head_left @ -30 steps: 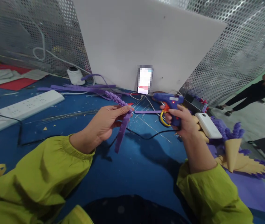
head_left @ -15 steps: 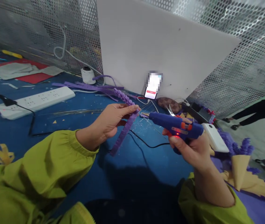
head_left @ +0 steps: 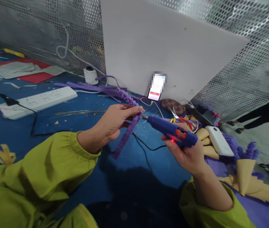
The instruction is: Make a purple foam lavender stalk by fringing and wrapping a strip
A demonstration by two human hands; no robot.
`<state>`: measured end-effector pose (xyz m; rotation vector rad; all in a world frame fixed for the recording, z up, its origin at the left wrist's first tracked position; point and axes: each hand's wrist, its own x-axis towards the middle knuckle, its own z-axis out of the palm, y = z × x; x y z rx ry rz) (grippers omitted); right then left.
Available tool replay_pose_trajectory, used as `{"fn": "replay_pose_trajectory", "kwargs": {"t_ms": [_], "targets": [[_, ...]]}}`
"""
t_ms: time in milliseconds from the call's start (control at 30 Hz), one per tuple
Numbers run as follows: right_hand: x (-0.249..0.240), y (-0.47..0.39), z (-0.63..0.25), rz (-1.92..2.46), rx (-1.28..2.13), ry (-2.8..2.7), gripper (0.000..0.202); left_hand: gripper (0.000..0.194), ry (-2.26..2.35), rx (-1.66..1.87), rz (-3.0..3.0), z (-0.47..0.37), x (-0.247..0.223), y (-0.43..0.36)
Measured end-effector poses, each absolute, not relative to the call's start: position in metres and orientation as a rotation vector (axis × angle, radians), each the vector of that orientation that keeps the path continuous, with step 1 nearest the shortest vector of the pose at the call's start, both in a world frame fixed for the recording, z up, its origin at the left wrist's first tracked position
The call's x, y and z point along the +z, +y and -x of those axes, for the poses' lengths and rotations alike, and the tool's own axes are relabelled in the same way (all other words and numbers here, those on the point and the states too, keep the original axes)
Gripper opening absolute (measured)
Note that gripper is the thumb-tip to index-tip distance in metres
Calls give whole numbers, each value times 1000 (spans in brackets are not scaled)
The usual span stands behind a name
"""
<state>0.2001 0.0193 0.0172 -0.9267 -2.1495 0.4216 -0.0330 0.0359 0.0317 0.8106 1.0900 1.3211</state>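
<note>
Between thumb and fingers, my left hand [head_left: 114, 123] pinches a purple fringed strip [head_left: 127, 136] where it meets a ruffled purple flower stem [head_left: 127, 97]. The strip's loose end hangs down towards me, while the ruffled part points away. In my right hand [head_left: 188, 155] is a blue hot glue gun [head_left: 169, 128] with a lit red light. Its metal nozzle is at the strip, right beside my left thumb; whether it touches I cannot tell. The trigger is hidden by my hand. A black cord runs behind the strip towards the gun.
A white power strip [head_left: 39, 102] lies at left. Purple strips [head_left: 89, 88], thin wires [head_left: 79, 113] and a white spool [head_left: 90, 75] are beyond my left hand. A lit phone [head_left: 156, 87] leans on the white board. Scissors [head_left: 175, 113], a white power bank [head_left: 219, 141] and a paper cone [head_left: 244, 174] are at right.
My right hand has brought the glue gun left, so its nozzle is now at the purple strip beside my left thumb. My left hand holds almost still.
</note>
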Motion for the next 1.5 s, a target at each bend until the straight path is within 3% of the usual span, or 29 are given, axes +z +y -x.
{"fn": "replay_pose_trajectory", "kwargs": {"t_ms": [600, 1500], "targets": [[15, 21, -196, 846, 294, -2221, 52, 25, 1097, 1322, -824, 32, 33, 34], [24, 16, -193, 857, 192, -2296, 49, 29, 1109, 1310, -821, 33, 35, 34]]}}
